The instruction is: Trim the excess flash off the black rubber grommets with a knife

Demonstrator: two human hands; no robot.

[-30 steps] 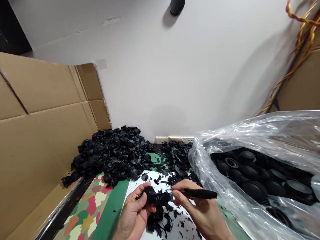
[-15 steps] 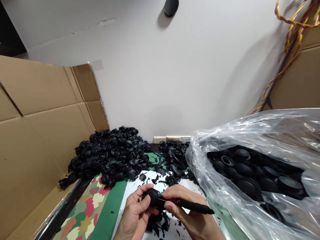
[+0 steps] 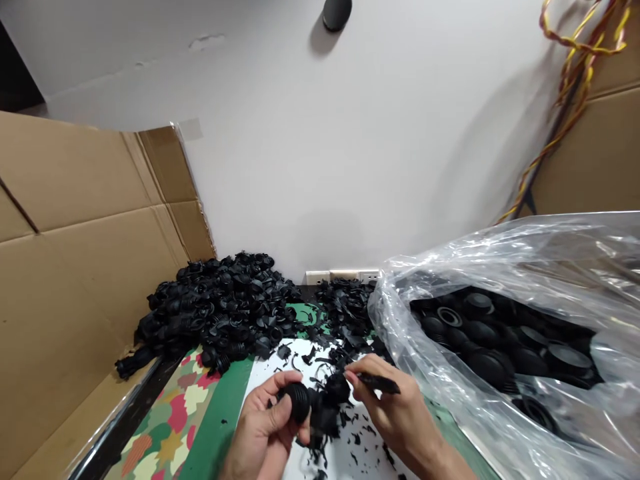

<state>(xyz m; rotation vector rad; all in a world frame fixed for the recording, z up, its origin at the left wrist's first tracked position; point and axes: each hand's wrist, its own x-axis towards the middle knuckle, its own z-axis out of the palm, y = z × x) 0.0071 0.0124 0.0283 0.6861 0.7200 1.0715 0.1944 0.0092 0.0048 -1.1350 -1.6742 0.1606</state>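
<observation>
My left hand [image 3: 265, 427] is closed round a black ribbed rubber part [image 3: 306, 401], held just above the white sheet [image 3: 345, 453]. My right hand [image 3: 395, 413] pinches a slim black knife-like tool [image 3: 376, 383], its tip at the right end of the part. Black trimmings [image 3: 325, 427] hang from the part and lie scattered under both hands.
A heap of black ribbed parts [image 3: 220, 310] lies at the back left against a cardboard wall [image 3: 75, 267]. A smaller pile of black scraps [image 3: 350, 313] sits by the wall. A clear plastic bag [image 3: 510, 333] of black round parts fills the right. A patterned mat [image 3: 170, 427] lies left.
My right hand has turned the tool so it points more away from me. The left hand has rotated the part, and more trimmings hang beneath it. The view has drifted slightly.
</observation>
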